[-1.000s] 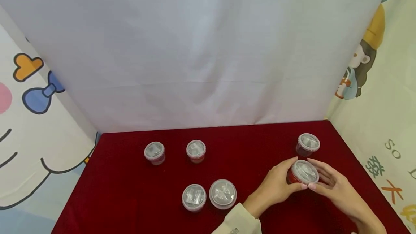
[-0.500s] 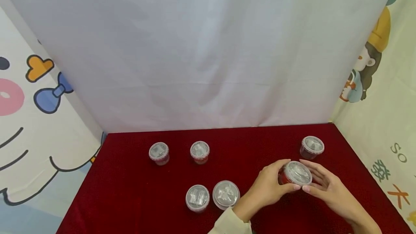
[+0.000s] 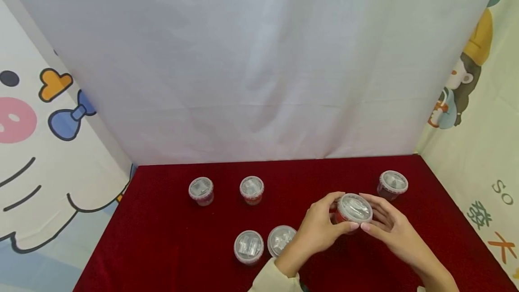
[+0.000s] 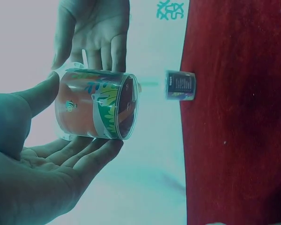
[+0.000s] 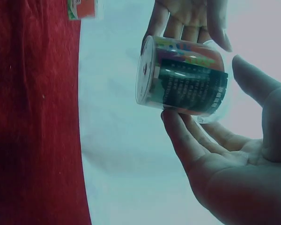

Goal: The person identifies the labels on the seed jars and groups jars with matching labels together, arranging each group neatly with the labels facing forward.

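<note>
Between both hands is a small clear plastic tub (image 3: 355, 207) with a translucent lid and red-orange contents. My left hand (image 3: 318, 226) grips its left side, thumb near the lid and fingers along the wall. From the other side, my right hand (image 3: 393, 226) holds it the same way, the thumbs almost meeting at the front. The left wrist view shows the tub (image 4: 91, 105) raised over the red cloth, its side printed with leaves and a bee. In the right wrist view, a dark green label with white writing covers part of the tub (image 5: 192, 84).
Another lidded tub (image 3: 393, 183) stands behind my right hand. Two tubs sit at the back left, one tub (image 3: 201, 188) beside the other tub (image 3: 252, 187). Nearer stand a tub (image 3: 249, 247) and one more tub (image 3: 279, 238), partly behind my left wrist. White curtain backs the red-covered table (image 3: 162, 224).
Both hands have moved left with the tub held between them, away from the back-right tub, and slightly up most recently. The head view has shifted a little; the standing tubs keep their places.
</note>
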Action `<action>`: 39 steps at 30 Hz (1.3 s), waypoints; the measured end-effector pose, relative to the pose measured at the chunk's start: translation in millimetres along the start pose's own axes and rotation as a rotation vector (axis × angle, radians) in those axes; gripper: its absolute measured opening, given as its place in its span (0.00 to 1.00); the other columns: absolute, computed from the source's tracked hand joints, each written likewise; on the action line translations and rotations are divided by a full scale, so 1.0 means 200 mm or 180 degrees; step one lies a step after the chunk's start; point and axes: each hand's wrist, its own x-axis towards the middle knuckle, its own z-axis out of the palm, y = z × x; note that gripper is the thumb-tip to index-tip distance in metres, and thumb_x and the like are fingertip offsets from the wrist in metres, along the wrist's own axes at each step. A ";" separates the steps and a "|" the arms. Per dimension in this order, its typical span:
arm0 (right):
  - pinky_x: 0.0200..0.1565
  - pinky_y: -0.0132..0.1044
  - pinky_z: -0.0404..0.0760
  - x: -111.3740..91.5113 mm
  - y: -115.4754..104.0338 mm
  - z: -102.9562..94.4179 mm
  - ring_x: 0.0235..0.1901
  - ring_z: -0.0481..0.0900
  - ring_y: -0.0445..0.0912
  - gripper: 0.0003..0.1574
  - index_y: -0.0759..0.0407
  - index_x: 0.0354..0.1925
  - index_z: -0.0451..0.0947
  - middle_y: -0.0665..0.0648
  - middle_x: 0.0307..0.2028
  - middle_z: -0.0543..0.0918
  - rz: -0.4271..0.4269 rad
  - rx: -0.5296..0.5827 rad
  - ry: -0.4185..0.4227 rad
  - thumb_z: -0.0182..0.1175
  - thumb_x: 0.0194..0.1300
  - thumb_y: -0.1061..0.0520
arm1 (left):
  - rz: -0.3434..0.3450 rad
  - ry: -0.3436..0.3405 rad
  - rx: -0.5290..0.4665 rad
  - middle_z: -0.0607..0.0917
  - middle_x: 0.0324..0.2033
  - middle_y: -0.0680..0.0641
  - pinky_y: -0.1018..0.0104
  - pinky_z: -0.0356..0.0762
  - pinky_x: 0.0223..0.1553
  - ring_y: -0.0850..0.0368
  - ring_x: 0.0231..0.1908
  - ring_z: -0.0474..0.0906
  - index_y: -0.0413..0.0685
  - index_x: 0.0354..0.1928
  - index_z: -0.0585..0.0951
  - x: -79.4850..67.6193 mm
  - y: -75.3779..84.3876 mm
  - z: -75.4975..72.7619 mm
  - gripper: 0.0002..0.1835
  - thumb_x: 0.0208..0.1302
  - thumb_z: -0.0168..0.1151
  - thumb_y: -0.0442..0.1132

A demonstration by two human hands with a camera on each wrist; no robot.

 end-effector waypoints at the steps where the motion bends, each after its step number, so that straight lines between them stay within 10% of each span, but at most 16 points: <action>1: 0.56 0.23 0.80 0.01 0.00 0.01 0.63 0.75 0.27 0.37 0.72 0.76 0.61 0.35 0.65 0.77 -0.0011 -0.0008 0.0003 0.60 0.74 0.72 | -0.0001 0.0014 -0.0027 0.87 0.57 0.46 0.76 0.81 0.47 0.64 0.52 0.83 0.43 0.70 0.77 0.00 0.00 -0.01 0.34 0.63 0.79 0.39; 25: 0.59 0.23 0.78 0.11 -0.07 0.16 0.64 0.75 0.28 0.34 0.72 0.75 0.62 0.37 0.66 0.76 -0.0198 -0.0020 -0.0218 0.60 0.77 0.68 | 0.0005 -0.0026 -0.0508 0.83 0.60 0.40 0.68 0.82 0.57 0.46 0.60 0.83 0.40 0.69 0.75 -0.10 -0.06 -0.19 0.31 0.66 0.76 0.34; 39: 0.59 0.24 0.78 0.14 -0.10 0.22 0.64 0.74 0.28 0.35 0.74 0.75 0.61 0.78 0.69 0.71 -0.0206 0.0067 -0.0250 0.59 0.77 0.69 | -0.0070 -0.0128 -0.0662 0.83 0.62 0.39 0.68 0.82 0.58 0.49 0.60 0.83 0.38 0.71 0.74 -0.11 -0.09 -0.27 0.33 0.67 0.74 0.34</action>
